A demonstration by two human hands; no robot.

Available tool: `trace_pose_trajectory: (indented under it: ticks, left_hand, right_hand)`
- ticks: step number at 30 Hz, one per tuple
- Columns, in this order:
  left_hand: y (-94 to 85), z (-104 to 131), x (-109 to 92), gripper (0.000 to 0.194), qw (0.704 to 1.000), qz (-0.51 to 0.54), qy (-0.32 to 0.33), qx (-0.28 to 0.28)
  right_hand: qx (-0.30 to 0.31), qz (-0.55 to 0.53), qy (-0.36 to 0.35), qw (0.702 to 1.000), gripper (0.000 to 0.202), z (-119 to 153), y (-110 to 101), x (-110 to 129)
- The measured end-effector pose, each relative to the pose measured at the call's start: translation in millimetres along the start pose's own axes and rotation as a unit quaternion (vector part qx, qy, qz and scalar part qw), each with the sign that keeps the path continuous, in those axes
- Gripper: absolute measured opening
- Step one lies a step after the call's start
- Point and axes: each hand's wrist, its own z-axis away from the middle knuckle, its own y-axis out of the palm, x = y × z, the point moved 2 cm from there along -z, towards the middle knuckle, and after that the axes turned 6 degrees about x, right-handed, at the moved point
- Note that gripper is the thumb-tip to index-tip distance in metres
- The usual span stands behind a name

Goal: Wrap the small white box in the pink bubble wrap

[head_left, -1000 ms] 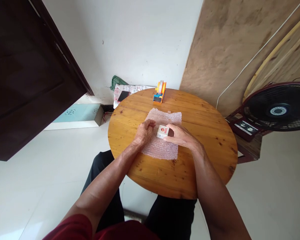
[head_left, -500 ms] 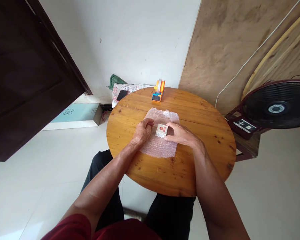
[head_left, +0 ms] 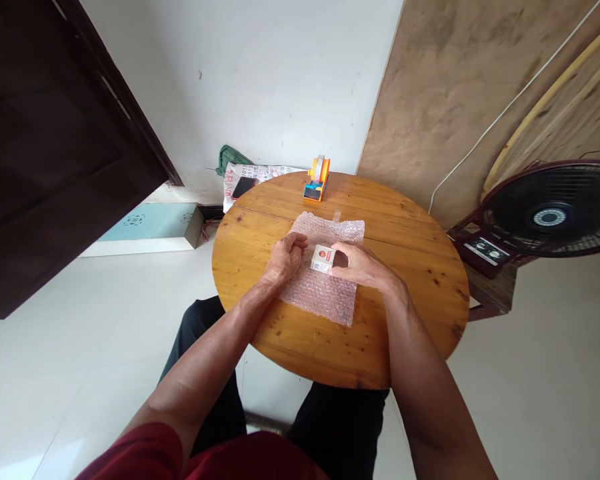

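R hand (head_left: 333, 259) part-closed, thumb & fingertips on R end of small box (head_left: 323, 259), which is over the middle of bubble wrap (head_left: 325, 297) on the desk (head_left: 420, 267). L hand (head_left: 286, 257) loosely curled at L side of wrap, hiding some of its edge; can't tell if it grips any. Tape dispenser (head_left: 317, 179) nr far edge; phone (head_left: 243, 187) on printed sack (head_left: 233, 175) beyond, w/ fan (head_left: 550, 217) off to R.
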Motion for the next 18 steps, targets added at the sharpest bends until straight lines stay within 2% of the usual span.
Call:
trace_pose_trajectory:
  ticks: [18]
  left_hand:
    - [0.0,-0.7,1.3,0.036,1.000,-0.009,0.009,0.003]
  right_hand:
    - [-0.007,0.001,-0.013,1.000,0.019,-0.5,0.3,2.4]
